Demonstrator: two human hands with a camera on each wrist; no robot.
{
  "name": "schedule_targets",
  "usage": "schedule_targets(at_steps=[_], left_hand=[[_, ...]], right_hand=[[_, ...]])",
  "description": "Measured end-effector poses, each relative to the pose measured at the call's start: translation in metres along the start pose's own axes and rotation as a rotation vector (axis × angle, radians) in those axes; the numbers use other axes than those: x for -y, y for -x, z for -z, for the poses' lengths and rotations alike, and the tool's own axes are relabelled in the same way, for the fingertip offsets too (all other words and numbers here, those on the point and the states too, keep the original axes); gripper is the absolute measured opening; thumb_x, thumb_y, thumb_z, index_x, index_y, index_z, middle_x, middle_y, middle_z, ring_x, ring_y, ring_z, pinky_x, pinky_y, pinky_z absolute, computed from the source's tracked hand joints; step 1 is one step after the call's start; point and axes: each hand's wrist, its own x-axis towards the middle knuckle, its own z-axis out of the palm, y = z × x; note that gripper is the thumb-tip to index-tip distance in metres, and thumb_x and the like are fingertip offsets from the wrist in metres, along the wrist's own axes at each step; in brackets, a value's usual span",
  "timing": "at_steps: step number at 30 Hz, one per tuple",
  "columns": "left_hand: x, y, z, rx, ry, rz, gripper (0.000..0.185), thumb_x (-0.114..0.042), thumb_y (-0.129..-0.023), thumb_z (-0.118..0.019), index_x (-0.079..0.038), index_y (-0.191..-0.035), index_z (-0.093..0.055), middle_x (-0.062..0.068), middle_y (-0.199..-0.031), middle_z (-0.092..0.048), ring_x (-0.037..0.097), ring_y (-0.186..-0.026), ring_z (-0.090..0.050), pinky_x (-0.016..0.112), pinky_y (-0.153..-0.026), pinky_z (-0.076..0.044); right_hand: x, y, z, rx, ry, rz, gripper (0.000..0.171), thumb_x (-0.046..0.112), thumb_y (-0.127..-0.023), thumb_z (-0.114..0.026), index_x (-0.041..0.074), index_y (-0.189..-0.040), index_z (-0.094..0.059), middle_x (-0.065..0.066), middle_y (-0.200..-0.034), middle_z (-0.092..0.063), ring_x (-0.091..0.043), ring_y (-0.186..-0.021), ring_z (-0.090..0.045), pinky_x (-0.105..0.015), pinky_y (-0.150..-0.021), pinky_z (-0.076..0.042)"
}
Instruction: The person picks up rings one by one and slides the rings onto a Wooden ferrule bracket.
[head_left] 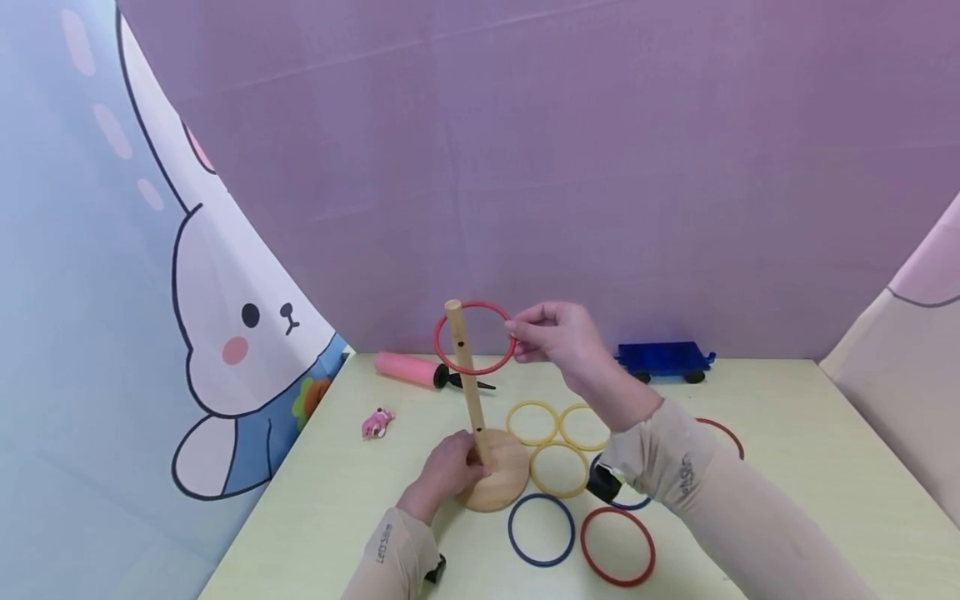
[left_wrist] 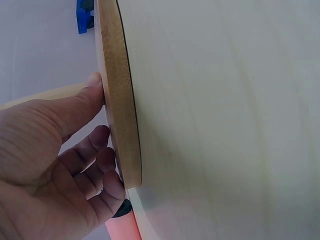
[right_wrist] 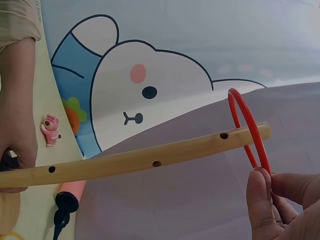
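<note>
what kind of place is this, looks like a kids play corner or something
Probably a child's play corner or a staged tabletop: a cartoon bunny backdrop, a wooden ring-toss peg with coloured rings on the table, and a blue toy wagon.

A pale yellow table [head_left: 787, 417] fills the lower part of the frame. On it lie a round wooden base [head_left: 501, 487] at centre, three yellow rings [head_left: 558, 469], a blue ring [head_left: 541, 530], a red ring [head_left: 618, 546], a pink pump [head_left: 408, 369], a small pink toy [head_left: 377, 422] and a blue cart [head_left: 663, 359].
</note>
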Motion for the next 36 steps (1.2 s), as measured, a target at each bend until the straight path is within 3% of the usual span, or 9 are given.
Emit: schedule_targets(at_steps=[10,28,36], left_hand=[[0.001,0.002,0.002,0.0,0.038,0.013,0.03,-0.018,-0.082,-0.079,-0.009,-0.107,-0.065,-0.002,-0.084,-0.056,0.018,-0.078,-0.053,0.036,-0.072,-0.048],[-0.003,0.004,0.002,-0.027,0.003,-0.045,0.027,-0.015,-0.079,-0.081,-0.007,-0.1,-0.065,-0.001,-0.082,-0.056,0.016,-0.075,-0.052,0.033,-0.07,-0.047],[-0.003,0.003,0.001,-0.02,0.014,-0.033,0.028,-0.017,-0.08,-0.081,-0.008,-0.102,-0.065,-0.001,-0.083,-0.056,0.016,-0.076,-0.052,0.034,-0.072,-0.047]], right_hand=[[-0.023,-0.003,0.003,-0.005,0.002,-0.027,0.017,0.005,-0.091,-0.068,-0.006,-0.103,-0.066,-0.015,-0.089,-0.069,-0.023,-0.067,-0.067,-0.035,-0.068,-0.058],[-0.056,0.0,0.006,-0.017,0.034,-0.057,0.015,0.006,-0.092,-0.067,-0.005,-0.102,-0.067,-0.015,-0.089,-0.069,-0.02,-0.064,-0.066,-0.034,-0.067,-0.058],[-0.068,0.001,0.005,-0.01,0.007,-0.072,0.016,0.004,-0.091,-0.068,-0.008,-0.102,-0.066,-0.013,-0.085,-0.07,-0.017,-0.061,-0.065,-0.035,-0.066,-0.058]])
